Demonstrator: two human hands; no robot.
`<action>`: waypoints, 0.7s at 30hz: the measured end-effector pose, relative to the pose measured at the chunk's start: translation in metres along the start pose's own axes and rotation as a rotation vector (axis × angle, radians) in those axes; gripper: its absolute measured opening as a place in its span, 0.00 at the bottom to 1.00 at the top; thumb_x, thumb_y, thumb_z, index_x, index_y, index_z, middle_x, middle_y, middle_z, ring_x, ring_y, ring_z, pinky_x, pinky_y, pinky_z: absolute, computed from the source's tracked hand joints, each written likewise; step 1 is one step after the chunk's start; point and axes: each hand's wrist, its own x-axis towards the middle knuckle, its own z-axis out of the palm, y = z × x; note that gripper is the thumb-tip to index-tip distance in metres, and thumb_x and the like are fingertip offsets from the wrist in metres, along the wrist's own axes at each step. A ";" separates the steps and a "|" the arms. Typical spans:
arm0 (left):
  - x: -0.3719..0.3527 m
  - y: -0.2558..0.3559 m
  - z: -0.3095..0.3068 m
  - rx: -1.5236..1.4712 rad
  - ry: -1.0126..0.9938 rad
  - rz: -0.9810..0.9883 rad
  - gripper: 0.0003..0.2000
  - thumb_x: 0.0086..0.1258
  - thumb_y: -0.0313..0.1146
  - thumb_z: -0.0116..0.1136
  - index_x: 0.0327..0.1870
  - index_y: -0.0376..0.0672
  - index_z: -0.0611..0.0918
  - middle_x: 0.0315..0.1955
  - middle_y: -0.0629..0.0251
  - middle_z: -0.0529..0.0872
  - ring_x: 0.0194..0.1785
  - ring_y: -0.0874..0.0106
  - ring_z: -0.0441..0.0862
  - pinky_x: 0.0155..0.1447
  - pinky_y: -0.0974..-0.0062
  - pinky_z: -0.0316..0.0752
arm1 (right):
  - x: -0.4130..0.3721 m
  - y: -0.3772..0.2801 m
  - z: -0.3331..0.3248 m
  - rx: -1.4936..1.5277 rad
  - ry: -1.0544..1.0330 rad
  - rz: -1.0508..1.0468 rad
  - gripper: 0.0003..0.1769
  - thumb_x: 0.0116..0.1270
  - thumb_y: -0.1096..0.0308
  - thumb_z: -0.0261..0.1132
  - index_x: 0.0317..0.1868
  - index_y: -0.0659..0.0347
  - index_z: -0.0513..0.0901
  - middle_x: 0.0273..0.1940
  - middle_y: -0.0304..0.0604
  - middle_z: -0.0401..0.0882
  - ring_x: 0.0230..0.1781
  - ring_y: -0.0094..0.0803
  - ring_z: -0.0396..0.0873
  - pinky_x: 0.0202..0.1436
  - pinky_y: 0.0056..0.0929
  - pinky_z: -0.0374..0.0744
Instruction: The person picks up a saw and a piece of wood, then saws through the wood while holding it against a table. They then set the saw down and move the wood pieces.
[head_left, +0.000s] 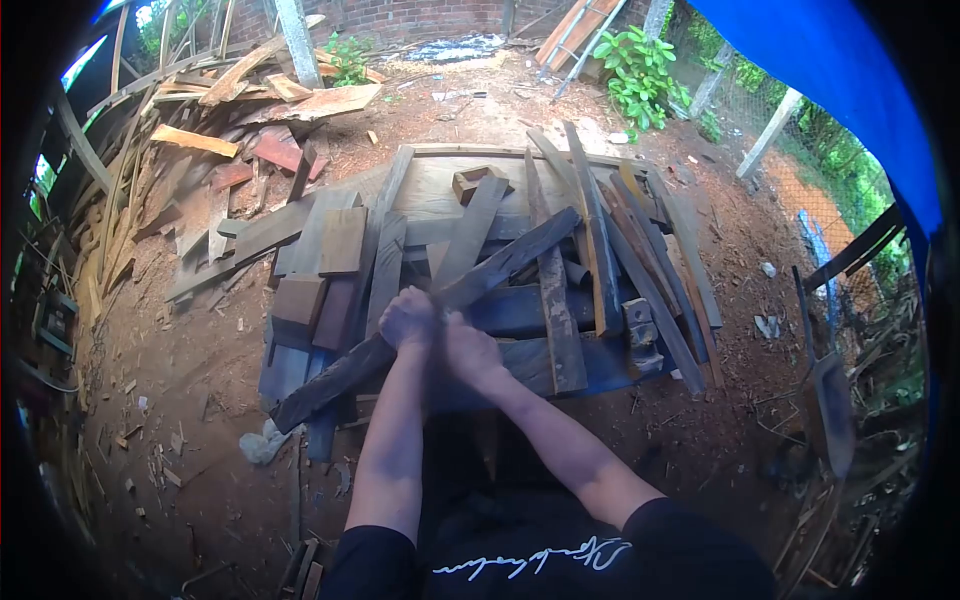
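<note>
At the middle of a long dark plank (510,262), the left hand (410,320) is clenched over the wood. Just to its right, the right hand (470,352) is curled near the plank's lower edge; blur hides whether it grips anything. The plank slants across the desk (432,188), one end near and left of the hands, the other farther off and to their right. Straight ahead of the left hand lies a grey board (474,230), with a small wooden box (468,184) at its far end. Left of the hands sit two short blocks, an upper block (343,241) and a lower block (299,298). Right of the hands, a narrow strip (555,300) points away, and a notched chunk (642,335) lies past it. Farther out, scrap wood (320,103) is heaped ahead and left, a leafy bush (640,80) grows ahead and right, and a blue tarp (840,80) hangs beyond the right hand.
</note>
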 end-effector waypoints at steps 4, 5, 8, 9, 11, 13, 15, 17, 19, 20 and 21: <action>0.005 -0.003 0.013 0.044 0.057 0.004 0.19 0.72 0.41 0.41 0.28 0.42 0.83 0.27 0.53 0.86 0.33 0.56 0.86 0.40 0.59 0.79 | -0.043 0.006 -0.015 -0.054 -0.035 0.007 0.11 0.68 0.67 0.49 0.47 0.64 0.67 0.29 0.62 0.81 0.35 0.58 0.82 0.43 0.55 0.80; 0.002 -0.003 0.012 0.037 0.070 0.025 0.18 0.72 0.41 0.42 0.28 0.42 0.83 0.26 0.55 0.86 0.32 0.56 0.86 0.39 0.59 0.80 | -0.035 0.006 -0.011 -0.009 -0.020 0.016 0.11 0.68 0.67 0.48 0.47 0.64 0.66 0.29 0.63 0.81 0.35 0.60 0.82 0.42 0.56 0.79; 0.001 0.001 0.000 -0.027 -0.052 -0.014 0.21 0.72 0.43 0.39 0.33 0.40 0.85 0.33 0.48 0.86 0.39 0.51 0.85 0.46 0.55 0.77 | 0.013 -0.007 -0.002 -0.020 -0.019 0.001 0.11 0.71 0.64 0.46 0.47 0.62 0.66 0.33 0.63 0.82 0.38 0.60 0.82 0.45 0.56 0.78; 0.002 -0.001 0.001 -0.015 -0.052 -0.015 0.21 0.72 0.43 0.39 0.33 0.40 0.84 0.33 0.48 0.86 0.39 0.51 0.85 0.46 0.55 0.77 | 0.014 -0.009 0.000 -0.012 -0.022 -0.009 0.11 0.71 0.64 0.46 0.47 0.62 0.66 0.33 0.63 0.82 0.38 0.60 0.82 0.45 0.56 0.78; 0.002 0.001 -0.004 -0.009 -0.062 -0.025 0.21 0.72 0.43 0.39 0.34 0.40 0.84 0.33 0.48 0.86 0.39 0.51 0.85 0.46 0.55 0.77 | 0.013 -0.006 -0.001 0.000 -0.011 0.002 0.11 0.71 0.64 0.45 0.46 0.62 0.66 0.32 0.63 0.82 0.38 0.59 0.82 0.44 0.56 0.78; 0.001 0.003 -0.004 -0.007 -0.039 -0.025 0.20 0.72 0.43 0.40 0.32 0.40 0.84 0.31 0.49 0.86 0.36 0.52 0.85 0.43 0.55 0.78 | -0.012 0.002 -0.004 -0.034 -0.036 0.016 0.10 0.72 0.65 0.45 0.45 0.63 0.66 0.31 0.63 0.81 0.37 0.59 0.82 0.43 0.55 0.79; 0.004 -0.002 0.005 -0.009 -0.001 -0.029 0.20 0.71 0.43 0.40 0.30 0.41 0.84 0.29 0.50 0.86 0.34 0.52 0.85 0.41 0.56 0.78 | -0.028 -0.001 -0.011 -0.087 -0.087 0.033 0.10 0.72 0.65 0.43 0.45 0.63 0.66 0.31 0.62 0.81 0.37 0.59 0.82 0.42 0.54 0.79; 0.003 -0.006 0.015 0.030 0.078 0.014 0.19 0.71 0.42 0.42 0.27 0.42 0.83 0.25 0.52 0.86 0.29 0.54 0.85 0.36 0.58 0.79 | -0.012 -0.003 -0.002 -0.066 -0.058 0.025 0.11 0.72 0.64 0.44 0.45 0.63 0.66 0.30 0.64 0.81 0.36 0.59 0.82 0.41 0.55 0.79; 0.000 -0.007 0.016 0.030 0.061 0.018 0.19 0.71 0.42 0.42 0.27 0.42 0.83 0.25 0.52 0.86 0.30 0.54 0.85 0.37 0.58 0.79 | 0.014 -0.008 0.003 -0.053 0.030 -0.025 0.11 0.72 0.64 0.46 0.44 0.64 0.67 0.30 0.64 0.81 0.34 0.59 0.82 0.40 0.57 0.79; 0.003 -0.007 0.014 0.025 0.054 0.023 0.19 0.71 0.42 0.42 0.27 0.42 0.83 0.25 0.52 0.86 0.30 0.54 0.85 0.37 0.58 0.79 | 0.015 -0.008 0.003 -0.048 0.036 -0.030 0.11 0.72 0.64 0.46 0.44 0.64 0.67 0.30 0.64 0.81 0.34 0.59 0.82 0.40 0.57 0.79; 0.005 -0.007 0.012 0.028 0.058 0.027 0.19 0.71 0.42 0.42 0.27 0.42 0.83 0.25 0.52 0.86 0.30 0.54 0.85 0.37 0.58 0.79 | 0.015 -0.008 0.002 -0.043 0.022 -0.025 0.11 0.72 0.63 0.46 0.45 0.64 0.66 0.30 0.64 0.81 0.34 0.59 0.82 0.40 0.56 0.79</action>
